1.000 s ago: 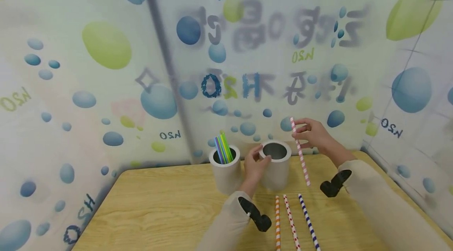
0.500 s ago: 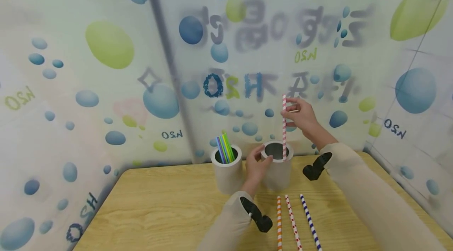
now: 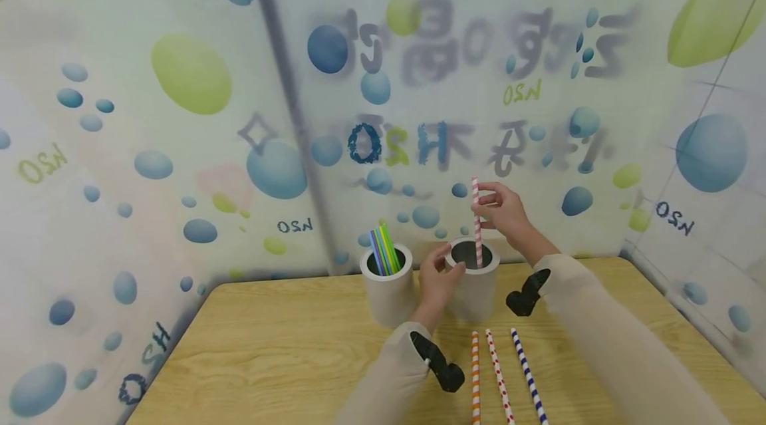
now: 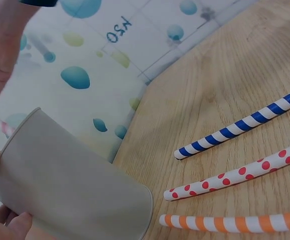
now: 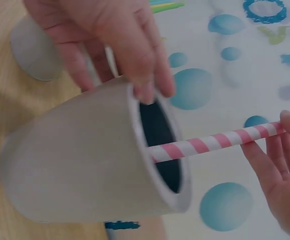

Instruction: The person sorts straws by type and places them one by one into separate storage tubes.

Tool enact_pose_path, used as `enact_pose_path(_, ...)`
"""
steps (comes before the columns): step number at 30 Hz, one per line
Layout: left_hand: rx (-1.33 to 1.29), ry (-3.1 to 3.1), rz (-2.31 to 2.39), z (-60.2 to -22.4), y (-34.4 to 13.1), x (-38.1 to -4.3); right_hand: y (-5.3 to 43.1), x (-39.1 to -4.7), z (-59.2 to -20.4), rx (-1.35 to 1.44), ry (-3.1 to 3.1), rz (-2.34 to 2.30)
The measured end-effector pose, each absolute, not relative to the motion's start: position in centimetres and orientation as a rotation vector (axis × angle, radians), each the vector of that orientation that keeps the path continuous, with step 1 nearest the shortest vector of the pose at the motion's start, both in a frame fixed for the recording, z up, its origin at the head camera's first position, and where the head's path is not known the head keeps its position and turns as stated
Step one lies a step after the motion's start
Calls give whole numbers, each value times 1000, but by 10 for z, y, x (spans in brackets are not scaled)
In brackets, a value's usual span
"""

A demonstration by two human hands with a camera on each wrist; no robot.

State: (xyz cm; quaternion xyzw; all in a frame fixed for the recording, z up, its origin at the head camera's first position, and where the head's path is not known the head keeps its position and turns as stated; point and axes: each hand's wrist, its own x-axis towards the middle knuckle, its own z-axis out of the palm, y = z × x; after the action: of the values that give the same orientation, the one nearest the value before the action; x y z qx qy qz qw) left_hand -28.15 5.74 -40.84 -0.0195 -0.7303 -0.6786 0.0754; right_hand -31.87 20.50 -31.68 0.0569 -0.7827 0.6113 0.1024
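My right hand pinches a pink-and-white striped paper straw near its upper end. The straw stands almost upright, its lower end inside the mouth of the right-hand grey cup. In the right wrist view, the straw passes over the rim into the dark opening. My left hand grips that cup by its left side, thumb and fingers at the rim. Left of this hand stands a second grey cup with several thin coloured straws in it.
Three paper straws lie side by side on the wooden table in front of the cups: one orange-striped, one red-dotted, one blue-striped. A wall covering with blue and green drops rises behind the table.
My right hand has carried the pink-striped straw up and left over the right-hand cup, then lowered its end into the opening. My left hand has kept its grip on the cup.
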Motion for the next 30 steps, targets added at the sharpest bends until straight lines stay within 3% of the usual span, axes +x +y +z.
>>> enact_pose_path(10, -50, -2209, -2021, -409, 56, -283, 200, -317, -350, 129, -2419, 1801)
enact_pose_path(30, -52, -2224, -1997, -407, 57, -283, 176, -321, -360, -55, -2592, 1621)
